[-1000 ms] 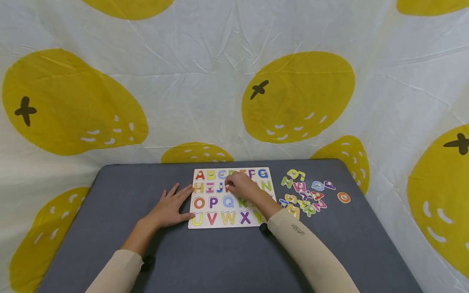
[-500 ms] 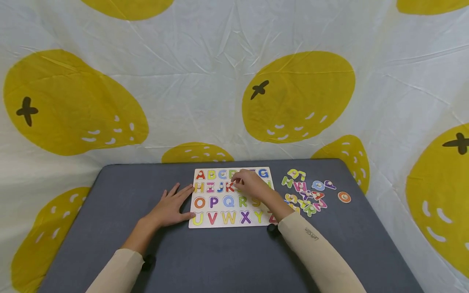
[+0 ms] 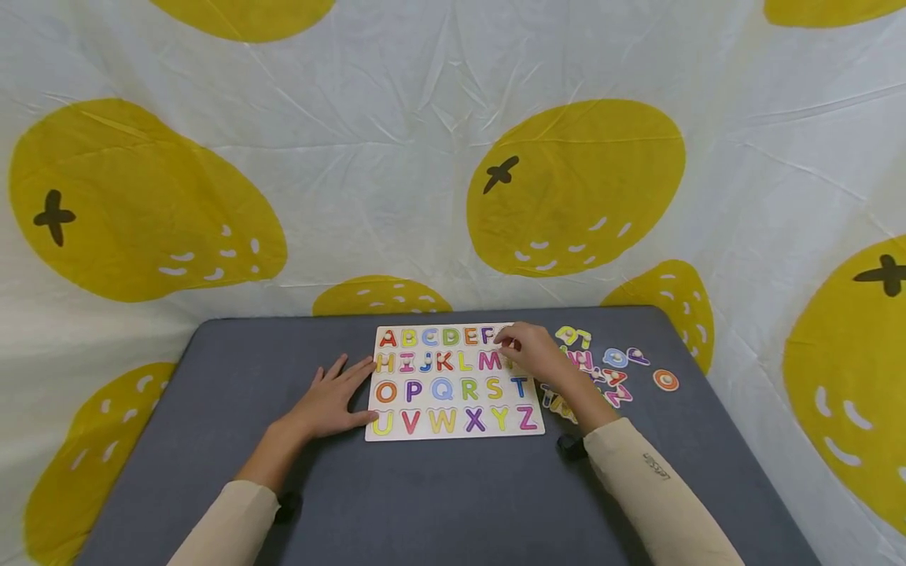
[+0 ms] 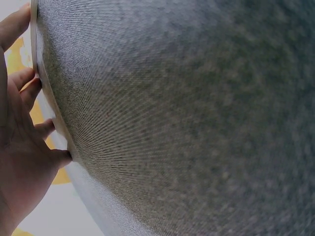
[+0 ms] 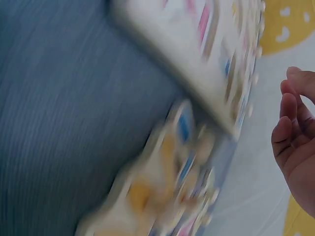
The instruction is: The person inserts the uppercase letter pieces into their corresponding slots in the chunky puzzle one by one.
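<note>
A pale letter puzzle board (image 3: 425,436) lies on the table, printed with rows of coloured capitals. Small knobs show on several letters of its upper rows, such as the letter A (image 3: 387,338). My left hand (image 3: 329,402) rests at the board's left edge with fingers spread, also touching that edge in the left wrist view. Above the board's right side hovers my right hand (image 3: 538,354), fingers loosely bent; in the right wrist view nothing shows between them. Loose letter pieces (image 3: 614,377) lie right of the board, partly covered by the right hand and forearm.
A round orange piece (image 3: 665,380) lies apart at the far right of the loose letters. The dark grey table (image 3: 425,503) ends at a cloth (image 3: 396,181) printed with yellow fruit shapes. Dark wrist devices (image 3: 570,448) sit under both forearms.
My right hand has moved right, from over the red K in the second row to the board's right edge, uncovering the middle letters. The left hand has stayed put.
</note>
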Demonstrator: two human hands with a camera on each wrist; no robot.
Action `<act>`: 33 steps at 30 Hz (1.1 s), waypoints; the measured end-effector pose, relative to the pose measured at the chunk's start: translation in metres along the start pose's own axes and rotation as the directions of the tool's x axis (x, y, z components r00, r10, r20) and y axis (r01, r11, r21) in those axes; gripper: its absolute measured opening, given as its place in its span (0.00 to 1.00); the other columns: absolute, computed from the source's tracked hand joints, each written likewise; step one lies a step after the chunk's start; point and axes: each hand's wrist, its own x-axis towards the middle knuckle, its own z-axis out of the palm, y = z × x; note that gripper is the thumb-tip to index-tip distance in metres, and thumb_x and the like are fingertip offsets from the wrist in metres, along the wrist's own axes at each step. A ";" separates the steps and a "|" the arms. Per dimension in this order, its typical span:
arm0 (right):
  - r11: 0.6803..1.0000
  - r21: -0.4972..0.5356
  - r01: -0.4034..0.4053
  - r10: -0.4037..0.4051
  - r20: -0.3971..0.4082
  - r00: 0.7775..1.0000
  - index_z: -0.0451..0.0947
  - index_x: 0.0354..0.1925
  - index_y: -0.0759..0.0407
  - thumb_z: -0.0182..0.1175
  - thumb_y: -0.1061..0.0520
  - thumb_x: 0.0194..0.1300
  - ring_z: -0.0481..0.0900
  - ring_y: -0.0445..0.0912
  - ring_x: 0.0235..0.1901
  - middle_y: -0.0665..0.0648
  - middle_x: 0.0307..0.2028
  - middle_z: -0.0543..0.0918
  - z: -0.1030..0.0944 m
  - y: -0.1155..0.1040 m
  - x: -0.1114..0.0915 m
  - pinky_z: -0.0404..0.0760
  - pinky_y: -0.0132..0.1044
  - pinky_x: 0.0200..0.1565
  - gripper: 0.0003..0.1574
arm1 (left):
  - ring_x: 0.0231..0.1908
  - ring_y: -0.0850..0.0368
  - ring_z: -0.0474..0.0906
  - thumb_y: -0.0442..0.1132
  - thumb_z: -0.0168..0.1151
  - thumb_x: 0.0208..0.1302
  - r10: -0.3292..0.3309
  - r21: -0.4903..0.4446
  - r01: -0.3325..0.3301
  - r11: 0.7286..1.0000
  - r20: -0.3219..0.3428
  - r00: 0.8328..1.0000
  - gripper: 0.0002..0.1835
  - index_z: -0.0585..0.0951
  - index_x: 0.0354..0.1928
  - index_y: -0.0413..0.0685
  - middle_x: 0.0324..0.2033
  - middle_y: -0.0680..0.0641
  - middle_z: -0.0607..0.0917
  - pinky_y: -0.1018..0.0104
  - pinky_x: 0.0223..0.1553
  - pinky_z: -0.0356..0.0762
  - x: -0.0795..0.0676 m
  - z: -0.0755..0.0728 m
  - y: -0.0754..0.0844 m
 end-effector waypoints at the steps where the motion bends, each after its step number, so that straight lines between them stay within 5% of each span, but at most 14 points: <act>1: 1.000 0.003 -0.012 0.012 -0.004 1.000 0.87 0.51 0.60 0.66 0.60 0.70 0.78 0.45 0.36 0.54 0.40 0.85 -0.003 0.006 -0.003 0.80 0.41 0.41 0.12 | 0.80 0.30 0.47 0.72 0.63 0.61 0.000 0.000 0.000 1.000 0.001 1.000 0.53 0.60 0.81 0.55 0.80 0.49 0.61 0.20 0.71 0.43 0.000 0.000 0.000; 14: 0.989 0.006 -0.147 0.147 -0.070 0.987 0.83 0.56 0.62 0.63 0.60 0.73 0.84 0.56 0.45 0.61 0.48 0.88 -0.049 0.089 -0.034 0.83 0.52 0.45 0.16 | 0.80 0.31 0.47 0.73 0.63 0.60 -0.006 -0.003 0.006 1.000 0.003 1.000 0.53 0.60 0.81 0.56 0.80 0.49 0.61 0.21 0.71 0.43 0.000 -0.003 0.001; 20: 0.984 -0.021 -0.176 0.174 -0.064 0.983 0.82 0.58 0.64 0.63 0.61 0.73 0.83 0.63 0.51 0.67 0.53 0.85 -0.057 0.111 -0.045 0.81 0.61 0.53 0.17 | 0.80 0.31 0.46 0.71 0.64 0.61 -0.008 -0.008 0.008 1.000 0.012 1.000 0.52 0.60 0.81 0.55 0.80 0.49 0.61 0.21 0.71 0.43 -0.003 -0.003 0.005; 33: 0.979 -0.107 -0.175 0.173 -0.034 0.984 0.85 0.52 0.66 0.64 0.64 0.70 0.82 0.62 0.46 0.67 0.46 0.85 -0.060 0.139 -0.043 0.78 0.62 0.53 0.13 | 0.80 0.32 0.46 0.71 0.63 0.61 -0.010 -0.011 0.010 1.000 0.008 1.000 0.52 0.60 0.81 0.56 0.80 0.50 0.61 0.21 0.71 0.43 -0.003 -0.001 0.003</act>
